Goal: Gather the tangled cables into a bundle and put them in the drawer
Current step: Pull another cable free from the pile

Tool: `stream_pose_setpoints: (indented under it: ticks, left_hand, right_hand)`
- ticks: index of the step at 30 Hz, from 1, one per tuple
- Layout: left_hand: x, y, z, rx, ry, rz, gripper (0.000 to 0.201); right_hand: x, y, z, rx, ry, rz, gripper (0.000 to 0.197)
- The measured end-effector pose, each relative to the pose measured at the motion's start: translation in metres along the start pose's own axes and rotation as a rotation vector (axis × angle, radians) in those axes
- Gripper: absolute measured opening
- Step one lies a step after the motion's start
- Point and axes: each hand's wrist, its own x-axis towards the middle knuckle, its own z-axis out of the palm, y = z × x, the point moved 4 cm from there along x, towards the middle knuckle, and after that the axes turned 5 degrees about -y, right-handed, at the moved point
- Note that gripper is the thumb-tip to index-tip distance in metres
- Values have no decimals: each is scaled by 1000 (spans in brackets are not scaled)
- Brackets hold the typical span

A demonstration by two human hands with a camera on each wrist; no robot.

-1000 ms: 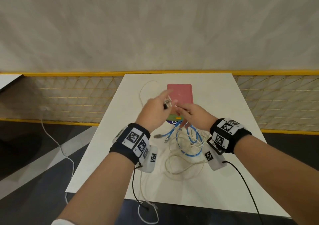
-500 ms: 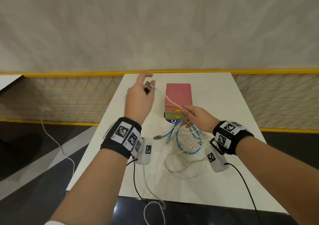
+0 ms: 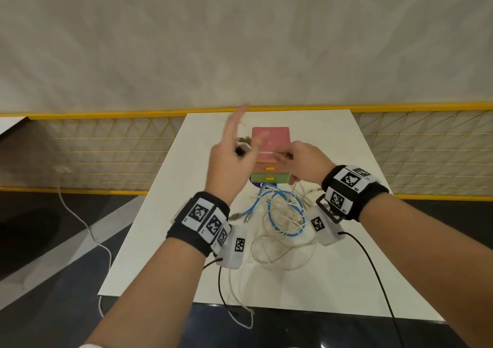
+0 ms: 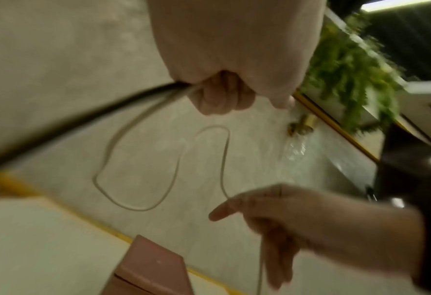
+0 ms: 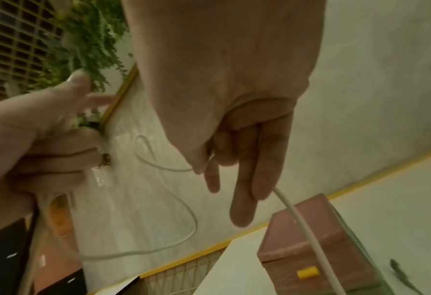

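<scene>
The left hand [image 3: 234, 160] hung blurred at the centre of the head view, index finger pointing up toward the top of the frame while the other fingers curled round the plug end of a white cable [image 4: 138, 169], with a dark lead held alongside it. Half a second earlier that hand had been stretched out toward the upper left, drawing the cable taut; it had since swung back beside the right hand [image 3: 301, 160], so the cable now drooped in a loose loop between them. I judged this to be one turn of a coil being laid, an early step in making the bundle. The right hand, just right of centre, pinched the same cable between thumb and forefinger, its other fingers hanging straight, and had risen from in front of the drawer box to over its pink top. The rest of the tangled cables [image 3: 282, 222], blue and white, lay in a heap on the white surface [image 3: 360, 267] in the lower middle, just in front of the small stack of drawers [image 3: 270, 171], whose drawers showed no gap. One white strand trailed off the near edge at the bottom of the frame.
</scene>
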Motion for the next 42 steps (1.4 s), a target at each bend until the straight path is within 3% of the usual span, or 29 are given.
stream_pose_setpoints:
  ticks: [3, 5, 8, 12, 15, 16, 19, 21, 22, 26, 34, 37, 42]
  left_hand:
    - [-1, -12, 20, 325, -314, -21, 43]
    - [0, -25, 23, 372, -353, -92, 37]
    - [7, -27, 12, 362, -237, -71, 38]
    - [22, -22, -16, 257, 55, -65, 39]
    - [24, -24, -22, 241, 76, -76, 26]
    - [22, -23, -19, 257, 30, -63, 21]
    - [14, -27, 6, 371, -277, -37, 41]
    - [10, -35, 22, 470, -437, -54, 32]
    - [9, -37, 24, 478, -455, -59, 27]
    - [13, -31, 20, 423, -297, 10, 26]
    - [30, -3, -27, 99, 132, -40, 26]
    - [43, -1, -45, 108, 124, -45, 33]
    - [39, -12, -50, 156, 31, -107, 28]
  right_hand:
    - [-2, -16, -4, -34, 21, -92, 22]
    - [-2, -22, -7, -14, 66, -130, 21]
    - [-1, -18, -1, 163, 15, -146, 22]
    - [-3, 10, 23, 372, -113, -6, 31]
    - [-3, 22, 33, 402, -94, 24, 32]
    - [-2, 21, 32, 378, -77, 10, 31]
    - [0, 8, 26, 297, -42, -56, 30]
    - [0, -2, 20, 266, -5, -122, 29]
    - [1, -5, 18, 259, 18, -158, 28]
    - [7, 6, 23, 280, 47, -183, 23]
    - [7, 75, 66, 103, -133, 189, 18]
    - [2, 78, 57, 78, -73, 190, 18]
    - [0, 43, 34, 111, -74, -34, 20]
